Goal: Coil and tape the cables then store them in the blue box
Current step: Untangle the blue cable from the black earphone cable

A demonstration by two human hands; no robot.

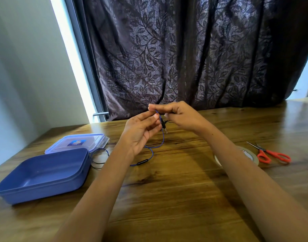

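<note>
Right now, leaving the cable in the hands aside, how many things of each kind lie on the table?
Blue box: 1
Clear lid: 1
Tape roll: 1
Red scissors: 1
Total: 4

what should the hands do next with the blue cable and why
Probably wind the first loop: the left hand and right hand pinch the blue cable near its jack plug, while the rest trails uncoiled on the wooden table, so coiling likely comes before reaching for the tape roll.
</note>
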